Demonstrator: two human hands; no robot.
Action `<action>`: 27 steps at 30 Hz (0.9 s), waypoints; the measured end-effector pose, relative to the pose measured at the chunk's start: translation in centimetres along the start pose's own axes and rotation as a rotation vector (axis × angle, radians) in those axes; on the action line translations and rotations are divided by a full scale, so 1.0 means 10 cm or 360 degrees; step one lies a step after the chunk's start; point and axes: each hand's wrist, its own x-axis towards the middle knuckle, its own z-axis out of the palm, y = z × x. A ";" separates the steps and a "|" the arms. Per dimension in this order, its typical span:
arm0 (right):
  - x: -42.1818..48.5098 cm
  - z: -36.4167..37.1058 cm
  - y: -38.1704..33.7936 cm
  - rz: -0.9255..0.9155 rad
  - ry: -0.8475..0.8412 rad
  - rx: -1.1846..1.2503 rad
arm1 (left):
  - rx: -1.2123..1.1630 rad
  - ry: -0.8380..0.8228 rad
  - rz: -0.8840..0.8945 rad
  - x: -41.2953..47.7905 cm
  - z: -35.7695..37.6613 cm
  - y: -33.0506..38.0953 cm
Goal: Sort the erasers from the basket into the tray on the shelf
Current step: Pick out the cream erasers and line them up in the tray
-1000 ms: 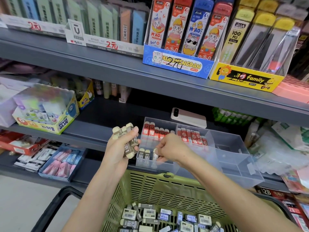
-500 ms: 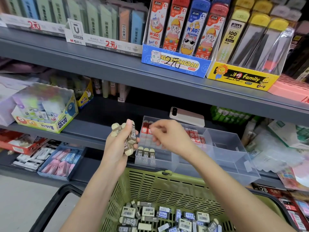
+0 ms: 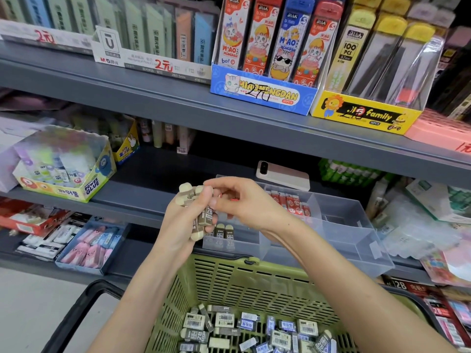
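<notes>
My left hand (image 3: 182, 225) grips a bundle of brown-sleeved 2B erasers (image 3: 204, 217) in front of the shelf. My right hand (image 3: 244, 205) reaches across and pinches the top of one eraser in that bundle. Behind the hands sits the clear divided tray (image 3: 351, 233) on the shelf, with three brown erasers (image 3: 224, 231) standing in its front left compartment and red-sleeved erasers (image 3: 290, 202) along the back. Below, the green basket (image 3: 254, 278) holds several loose erasers (image 3: 244, 327).
A phone (image 3: 283, 174) lies on the shelf behind the tray. A glue box (image 3: 63, 171) stands to the left, and a blue tray of pink erasers (image 3: 91, 248) sits on the lower shelf. The basket's black handle (image 3: 74, 314) hangs at lower left.
My right hand has left the tray's front compartment, risen and moved left to the bundle in my left hand. Three brown erasers now stand in the front compartment.
</notes>
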 end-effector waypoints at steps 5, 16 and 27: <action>0.00 -0.05 -0.04 -0.0072 0.0043 -0.0039 | 0.0021 0.0047 0.0015 -0.01 0.01 0.00; -0.09 -0.40 0.04 0.0131 0.0198 -0.0061 | -0.0123 0.0175 -0.0020 0.01 0.01 -0.01; -0.01 -0.15 0.22 0.0596 -0.0101 -0.1152 | -0.0188 0.0171 -0.0078 0.03 0.00 0.02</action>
